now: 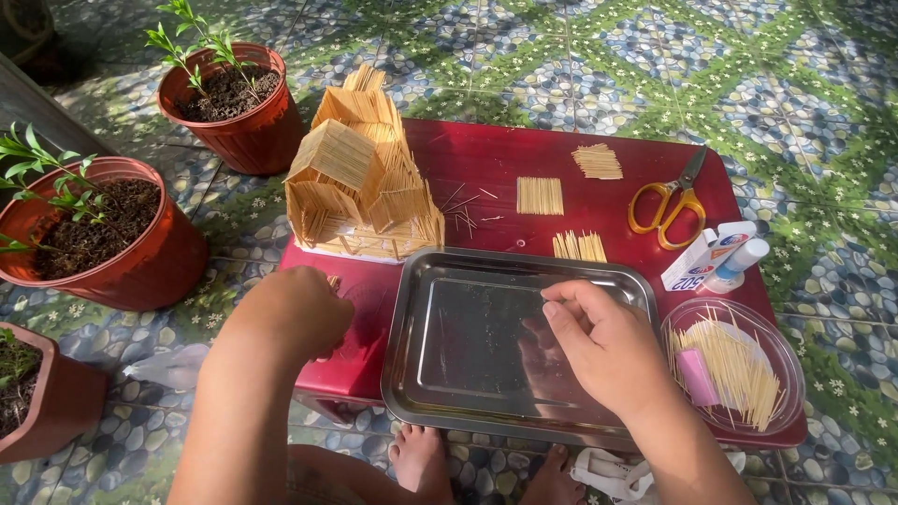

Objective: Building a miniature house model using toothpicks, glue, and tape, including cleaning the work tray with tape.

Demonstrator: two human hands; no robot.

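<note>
Two bare hands work over a red table (pixel 505 154). The right hand (pixel 599 341) rests above a steel tray (pixel 486 397), its fingers (pixel 566 304) curled together near the tray's far rim; whether they pinch something cannot be told. The left hand (pixel 295 309) is closed at the table's left edge, and thin sticks (pixel 333 281) show just beside it. Behind it stands a stick house (pixel 360 173). Flat stick panels (pixel 541 195) lie on the table, with yellow scissors (pixel 666 208) and a glue bottle (pixel 739 262) further right. Loose sticks fill a clear lid (pixel 781 360) beside the tray. Three plant pots (pixel 140 266) stand at the left.
</note>
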